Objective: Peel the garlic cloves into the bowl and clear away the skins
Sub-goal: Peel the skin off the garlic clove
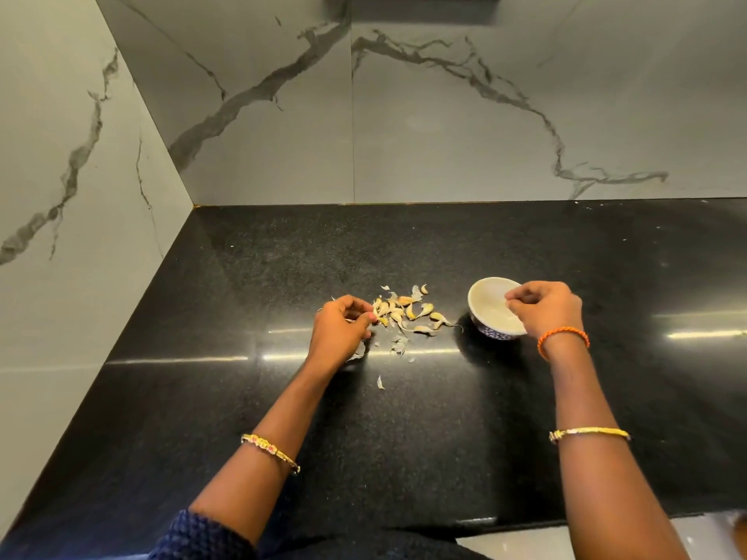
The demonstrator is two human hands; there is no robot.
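Observation:
A loose pile of unpeeled garlic cloves [408, 311] lies on the black counter, with torn papery skins [398, 345] scattered just in front of it. My left hand [341, 327] rests at the pile's left edge, its fingertips pinched on a clove from the pile. A small white bowl [491, 307] with a blue patterned outside stands right of the pile. My right hand [543, 307] hovers over the bowl's right rim, fingers curled together; whether it holds a clove is hidden.
The black granite counter [404, 438] runs into a corner, with marble walls at the left [60, 196] and back [444, 135]. One stray skin [380, 382] lies nearer me. The counter's front edge [525, 523] is at the bottom right.

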